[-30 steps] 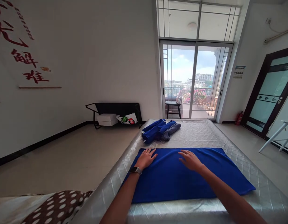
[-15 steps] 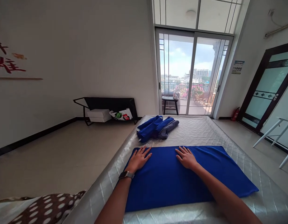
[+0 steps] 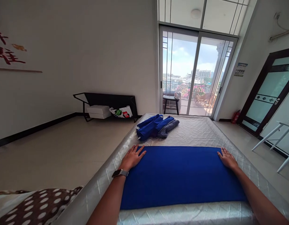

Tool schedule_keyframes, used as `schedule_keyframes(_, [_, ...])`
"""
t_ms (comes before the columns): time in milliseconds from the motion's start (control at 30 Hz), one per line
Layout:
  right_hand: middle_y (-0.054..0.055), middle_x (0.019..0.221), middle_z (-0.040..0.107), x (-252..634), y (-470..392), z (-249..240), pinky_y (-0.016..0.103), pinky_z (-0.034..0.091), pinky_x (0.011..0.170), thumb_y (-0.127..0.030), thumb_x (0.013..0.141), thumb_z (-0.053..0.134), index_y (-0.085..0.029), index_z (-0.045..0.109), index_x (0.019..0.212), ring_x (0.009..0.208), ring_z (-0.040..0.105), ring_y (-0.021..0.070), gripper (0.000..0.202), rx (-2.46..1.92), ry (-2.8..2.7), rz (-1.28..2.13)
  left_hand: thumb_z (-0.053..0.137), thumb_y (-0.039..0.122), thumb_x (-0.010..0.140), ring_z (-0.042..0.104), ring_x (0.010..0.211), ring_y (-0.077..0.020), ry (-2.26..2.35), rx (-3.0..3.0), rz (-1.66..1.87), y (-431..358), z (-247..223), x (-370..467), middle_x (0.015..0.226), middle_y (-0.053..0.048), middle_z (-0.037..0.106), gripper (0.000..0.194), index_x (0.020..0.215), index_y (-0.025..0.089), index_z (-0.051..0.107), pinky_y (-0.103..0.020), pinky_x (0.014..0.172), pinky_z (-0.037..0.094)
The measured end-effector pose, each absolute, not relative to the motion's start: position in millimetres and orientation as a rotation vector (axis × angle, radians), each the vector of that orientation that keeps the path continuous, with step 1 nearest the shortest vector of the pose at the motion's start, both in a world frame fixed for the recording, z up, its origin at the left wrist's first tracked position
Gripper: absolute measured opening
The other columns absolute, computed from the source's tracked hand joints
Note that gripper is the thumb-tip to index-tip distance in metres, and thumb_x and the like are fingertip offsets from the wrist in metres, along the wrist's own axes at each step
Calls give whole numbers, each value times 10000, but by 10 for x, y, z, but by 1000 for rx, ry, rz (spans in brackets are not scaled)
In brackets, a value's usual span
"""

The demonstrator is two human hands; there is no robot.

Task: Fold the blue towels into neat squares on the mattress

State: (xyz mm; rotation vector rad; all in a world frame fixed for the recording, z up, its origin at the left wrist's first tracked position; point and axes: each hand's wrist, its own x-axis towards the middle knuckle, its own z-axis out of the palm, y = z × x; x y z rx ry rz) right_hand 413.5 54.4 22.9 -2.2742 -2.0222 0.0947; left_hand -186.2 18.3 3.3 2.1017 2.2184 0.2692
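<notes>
- Mattress point(image 3: 193, 128) with a silvery quilted side is seen at centre, extended from the near edge toward the far sliding glass door point(image 3: 193, 73).
- Blue cloth point(image 3: 181, 175), main item, is spread flat across the near part of the mattress; its far edge is laid nearly straight between the two hands.
- Black bench point(image 3: 109, 100) is placed far left by the wall; white boxes point(image 3: 98, 111) and a printed bag point(image 3: 121, 112) are kept under it.
- Blue and grey bundle point(image 3: 147, 128) is heaped on the mattress, far left, just beyond the cloth.
- Left hand point(image 3: 132, 157): released, palm down, fingers spread, rested on the cloth's far left corner.
- Right hand point(image 3: 228, 159): released, palm down, fingers extended, laid at the far right corner.
- Watch point(image 3: 119, 173) is worn on the left wrist.
</notes>
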Motion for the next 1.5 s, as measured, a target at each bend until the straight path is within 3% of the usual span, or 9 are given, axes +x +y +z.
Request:
schedule_keyframes(133, [172,1643,304,4092,565,312,531,224,1235,-493,1000,232,-67,341,1576,1526,266,289,724,-2334,-2011,122,308,596,1001,259,1533,-333,2236,2060,257,181,48,-1845,1655,-110,337,665,1569,258,384,-516,1219,240])
schedule_keyframes(267, [168,1600,398,3633,537,491,574,204,1232,-376,1000,262,-111,439,1536,1519,284,307,624,-2253,-2060,13,282,596,1007,275,1527,-336,2224,2071,308,182,45,-1824,1648,-96,356,652,1563,275,397,-539,1211,252])
schedule_keyframes(467, [84,1628,374,1966,308,596,409,191,1256,-395,1041,248,-159,432,1547,1531,266,236,588,-1703,-2425,132,286,595,1006,261,1533,-325,2253,2056,305,184,48,-1796,1650,-74,356,645,1561,286,400,-525,1224,228])
schedule_keyframes(667, [83,1660,289,1096,192,479,387,153,1260,-480,1046,241,-134,323,1595,1547,209,220,655,-1473,-2605,374,305,584,1009,248,1538,-323,2244,2048,331,171,58,-1765,1652,-60,354,633,1558,286,407,-504,1236,201])
schedule_keyframes(800, [46,1673,255,1461,269,423,390,116,1264,-512,1045,233,-185,296,1609,1557,162,204,655,-1569,-2600,361,299,576,1014,247,1540,-309,2255,2049,312,158,67,-1762,1653,-51,353,621,1562,300,395,-503,1240,198])
schedule_keyframes(967, [46,1672,274,2576,417,381,410,150,1257,-481,1048,216,-202,303,1606,1554,176,200,629,-1854,-2474,214,302,585,1013,251,1538,-310,2265,2049,286,148,101,-1759,1661,-73,332,637,1572,287,376,-494,1239,207])
schedule_keyframes(1167, [144,1662,275,3822,587,355,421,187,1251,-406,1046,177,-64,312,1584,1544,219,230,651,-2214,-2206,107,285,586,1017,237,1545,-305,2271,2055,256,160,71,-1799,1662,-69,331,635,1581,300,347,-497,1239,212])
schedule_keyframes(1367, [129,1674,250,3991,599,290,386,158,1260,-417,1043,194,-59,262,1600,1549,194,213,667,-2278,-2103,117,257,573,1026,241,1545,-296,2300,2081,226,177,13,-1834,1664,-72,325,629,1587,298,332,-485,1239,222])
schedule_keyframes(1500, [131,1661,288,3949,602,399,390,206,1249,-403,1039,245,-73,301,1592,1539,230,226,647,-2333,-2055,180,275,549,1029,261,1538,-296,2304,2080,218,162,50,-1794,1659,-69,337,612,1583,297,342,-483,1238,223])
